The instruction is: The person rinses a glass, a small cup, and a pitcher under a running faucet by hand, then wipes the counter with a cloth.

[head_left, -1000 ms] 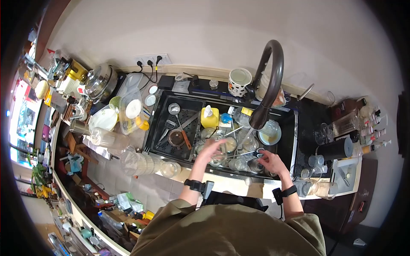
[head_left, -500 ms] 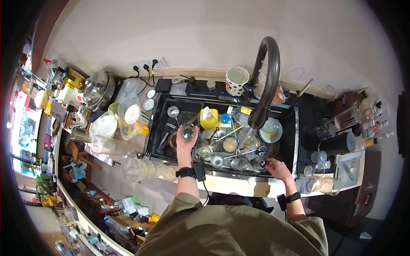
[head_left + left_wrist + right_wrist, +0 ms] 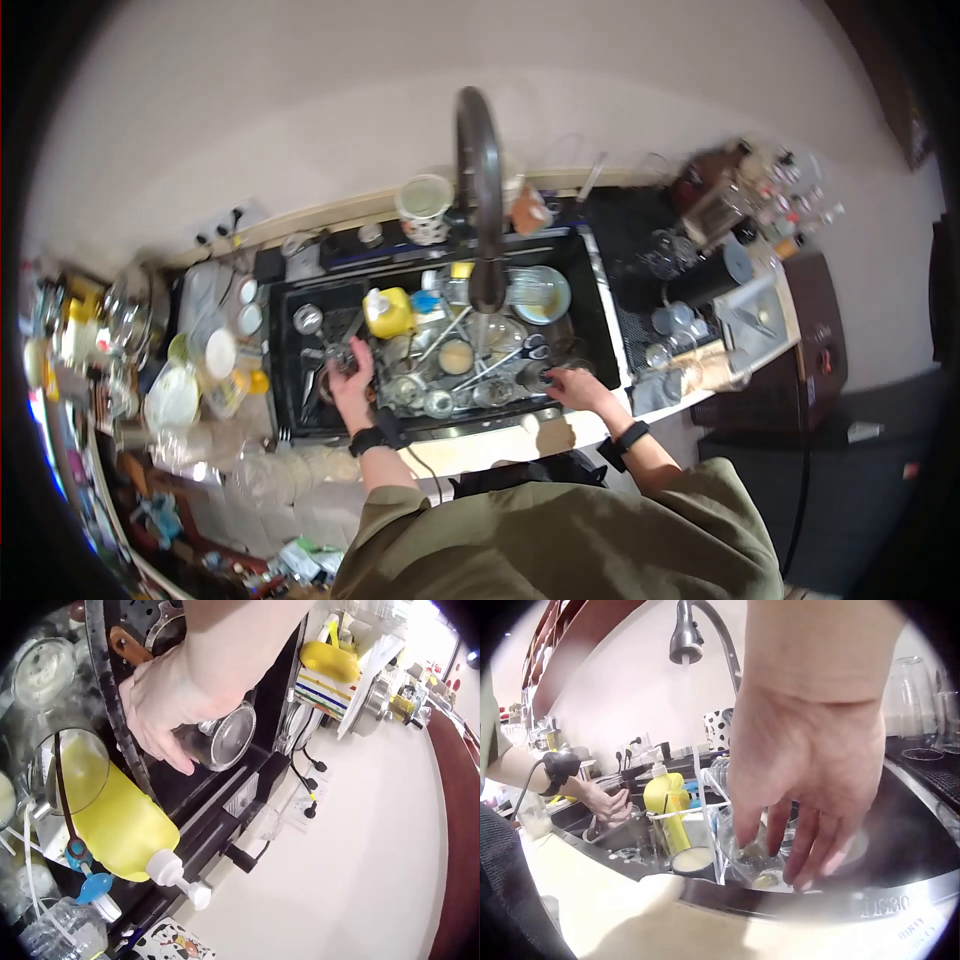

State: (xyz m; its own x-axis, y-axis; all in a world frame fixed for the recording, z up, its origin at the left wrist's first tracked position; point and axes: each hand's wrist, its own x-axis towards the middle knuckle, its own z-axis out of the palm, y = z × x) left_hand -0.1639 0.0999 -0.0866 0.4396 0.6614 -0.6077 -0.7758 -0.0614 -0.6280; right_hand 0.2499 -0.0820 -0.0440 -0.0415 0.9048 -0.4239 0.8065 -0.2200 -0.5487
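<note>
The left hand [image 3: 169, 701] curls its fingers [image 3: 175, 754] round a clear glass jar [image 3: 232, 739], partly covering it. I cannot tell whether the right hand [image 3: 806, 769] holds anything.

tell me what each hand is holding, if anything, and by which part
The left hand grips a glass vessel by its side. The right hand is down at the glassware; whether its fingers hold any piece cannot be told.

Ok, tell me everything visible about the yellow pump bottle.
The yellow pump bottle has a smooth, plastic-looking body topped by a white pump with a spout. It stands roughly upright in the larger sink basin, beside the divider. The left hand and right hand are clear of it; whether nearby glassware touches it can't be told.
</note>
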